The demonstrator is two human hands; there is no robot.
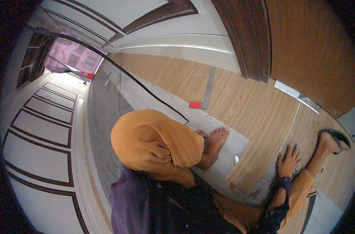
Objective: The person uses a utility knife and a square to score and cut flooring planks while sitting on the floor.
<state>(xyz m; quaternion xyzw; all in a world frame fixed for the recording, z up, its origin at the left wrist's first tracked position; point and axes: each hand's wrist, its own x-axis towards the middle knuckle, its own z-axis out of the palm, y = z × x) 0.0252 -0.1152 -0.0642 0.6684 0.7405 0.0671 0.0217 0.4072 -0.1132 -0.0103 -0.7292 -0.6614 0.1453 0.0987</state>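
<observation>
The wood-look floor plank (252,156) is lying flat on the pale underlay (224,156), and your right hand (288,160) is pressing down on its right-hand edge with fingers spread wide, palm flat, holding nothing. Its long axis runs from the lower left, near your knee, up toward the right, so it points at the brown wooden door (314,50) and lines up with the planks already laid further out. Your left hand I honestly can't find; the orange headscarf (150,144) and dark purple top fill the middle of the view, so I can't tell what it's doing.

Around it: your bare foot (215,142) sits on the underlay just left of the plank, and your other foot in a dark sandal (333,140) is off to the right on the finished flooring. A long metal ruler (208,87) with a red block (195,104) at its near end lies well apart up the floor. A black cable (146,87) snakes across toward your head, and white skirting (177,46) runs along the wall.
</observation>
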